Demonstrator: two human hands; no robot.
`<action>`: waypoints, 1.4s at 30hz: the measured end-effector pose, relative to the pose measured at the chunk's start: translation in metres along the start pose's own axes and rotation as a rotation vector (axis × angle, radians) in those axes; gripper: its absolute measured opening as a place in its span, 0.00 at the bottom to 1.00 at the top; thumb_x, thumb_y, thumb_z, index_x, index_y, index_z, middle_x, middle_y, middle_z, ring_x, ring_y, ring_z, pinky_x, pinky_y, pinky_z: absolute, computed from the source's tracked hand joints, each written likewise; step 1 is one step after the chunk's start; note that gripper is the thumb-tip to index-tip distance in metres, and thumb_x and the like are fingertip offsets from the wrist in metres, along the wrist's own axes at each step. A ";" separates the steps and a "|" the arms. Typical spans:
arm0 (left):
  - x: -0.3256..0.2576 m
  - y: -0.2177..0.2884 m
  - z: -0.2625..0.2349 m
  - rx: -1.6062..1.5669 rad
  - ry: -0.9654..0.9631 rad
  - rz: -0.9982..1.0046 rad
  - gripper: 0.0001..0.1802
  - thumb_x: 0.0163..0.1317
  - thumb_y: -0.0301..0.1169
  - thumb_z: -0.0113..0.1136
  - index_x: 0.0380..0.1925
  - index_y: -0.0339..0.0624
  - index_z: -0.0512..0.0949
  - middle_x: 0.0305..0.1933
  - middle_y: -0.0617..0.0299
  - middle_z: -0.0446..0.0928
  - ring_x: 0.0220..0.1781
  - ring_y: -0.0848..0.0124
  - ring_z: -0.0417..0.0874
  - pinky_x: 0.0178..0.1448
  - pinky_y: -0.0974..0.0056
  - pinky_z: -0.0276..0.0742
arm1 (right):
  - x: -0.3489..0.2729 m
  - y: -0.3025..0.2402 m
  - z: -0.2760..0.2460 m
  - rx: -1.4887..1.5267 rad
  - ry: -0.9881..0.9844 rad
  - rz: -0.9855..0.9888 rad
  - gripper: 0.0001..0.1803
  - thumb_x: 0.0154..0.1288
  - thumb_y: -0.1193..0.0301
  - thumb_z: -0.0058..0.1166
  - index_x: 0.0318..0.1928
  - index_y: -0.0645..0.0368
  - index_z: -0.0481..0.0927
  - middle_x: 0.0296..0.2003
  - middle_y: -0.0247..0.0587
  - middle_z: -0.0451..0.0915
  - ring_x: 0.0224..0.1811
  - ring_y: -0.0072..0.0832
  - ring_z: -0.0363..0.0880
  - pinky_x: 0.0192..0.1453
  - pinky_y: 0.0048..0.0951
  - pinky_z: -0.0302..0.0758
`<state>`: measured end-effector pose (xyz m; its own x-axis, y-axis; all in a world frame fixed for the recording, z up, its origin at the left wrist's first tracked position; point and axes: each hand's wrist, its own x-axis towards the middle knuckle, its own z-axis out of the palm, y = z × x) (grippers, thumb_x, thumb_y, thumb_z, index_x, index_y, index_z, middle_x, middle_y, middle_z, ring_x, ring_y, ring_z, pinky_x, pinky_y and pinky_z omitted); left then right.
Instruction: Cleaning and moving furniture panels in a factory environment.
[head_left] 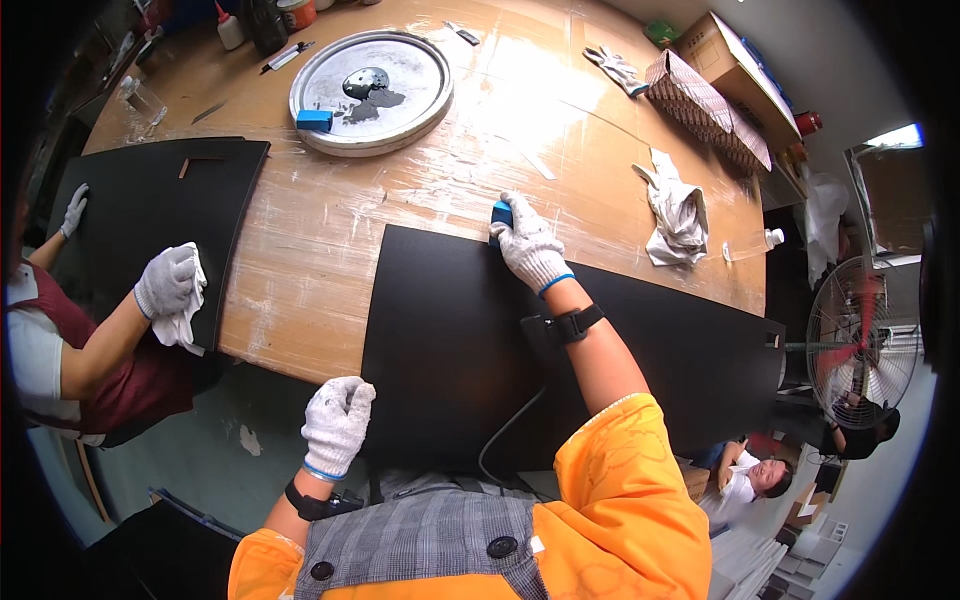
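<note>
Black panel (450,340) on table (300,250); gloved right hand (530,243) holding blue block (501,214) at its far edge; gloved left hand (337,420) by its left edge; round tray (372,147), grey paste (376,102), second blue block (314,121).

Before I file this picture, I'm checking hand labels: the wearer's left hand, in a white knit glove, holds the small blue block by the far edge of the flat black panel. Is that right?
Wrong hand: the head view shows the white-gloved right hand holding the small blue block by the far edge of the flat black panel.
</note>
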<state>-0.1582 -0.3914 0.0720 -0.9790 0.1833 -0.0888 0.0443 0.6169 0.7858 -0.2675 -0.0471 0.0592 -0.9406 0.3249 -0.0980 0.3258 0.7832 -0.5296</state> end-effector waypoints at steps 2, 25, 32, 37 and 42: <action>0.001 0.007 0.002 -0.004 -0.056 0.026 0.13 0.59 0.36 0.64 0.32 0.35 0.80 0.29 0.53 0.80 0.29 0.63 0.82 0.37 0.62 0.78 | -0.009 0.026 -0.022 -0.066 -0.010 0.055 0.27 0.63 0.65 0.54 0.63 0.51 0.66 0.56 0.57 0.74 0.59 0.52 0.71 0.61 0.43 0.69; -0.044 0.060 0.080 0.063 -0.039 0.011 0.11 0.60 0.34 0.63 0.34 0.37 0.80 0.32 0.54 0.80 0.32 0.63 0.83 0.39 0.62 0.78 | -0.064 0.238 -0.139 -0.035 0.149 0.163 0.23 0.63 0.73 0.50 0.60 0.52 0.70 0.53 0.54 0.76 0.54 0.50 0.76 0.57 0.39 0.73; -0.038 0.161 0.210 0.154 -0.107 0.267 0.15 0.56 0.36 0.65 0.39 0.38 0.79 0.39 0.52 0.80 0.43 0.56 0.81 0.49 0.57 0.77 | -0.038 0.208 -0.102 0.003 0.046 -0.236 0.26 0.62 0.68 0.52 0.61 0.56 0.67 0.55 0.56 0.74 0.58 0.51 0.71 0.62 0.42 0.69; -0.025 0.181 0.259 0.316 -0.054 0.439 0.20 0.54 0.38 0.65 0.44 0.41 0.77 0.47 0.52 0.78 0.52 0.52 0.76 0.59 0.51 0.70 | -0.053 0.248 -0.148 0.031 -0.084 -0.081 0.25 0.62 0.72 0.54 0.60 0.56 0.68 0.54 0.57 0.74 0.57 0.51 0.73 0.61 0.42 0.70; -0.029 0.161 0.275 0.520 -0.043 0.569 0.26 0.54 0.40 0.64 0.53 0.43 0.74 0.59 0.50 0.70 0.62 0.48 0.67 0.68 0.45 0.61 | -0.074 0.296 -0.179 0.090 0.060 0.014 0.26 0.61 0.74 0.54 0.61 0.54 0.68 0.54 0.54 0.75 0.57 0.48 0.74 0.61 0.40 0.70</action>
<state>-0.0680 -0.0871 0.0326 -0.7695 0.6029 0.2109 0.6366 0.6970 0.3300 -0.0843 0.2556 0.0602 -0.9277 0.3690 -0.0570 0.3267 0.7284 -0.6022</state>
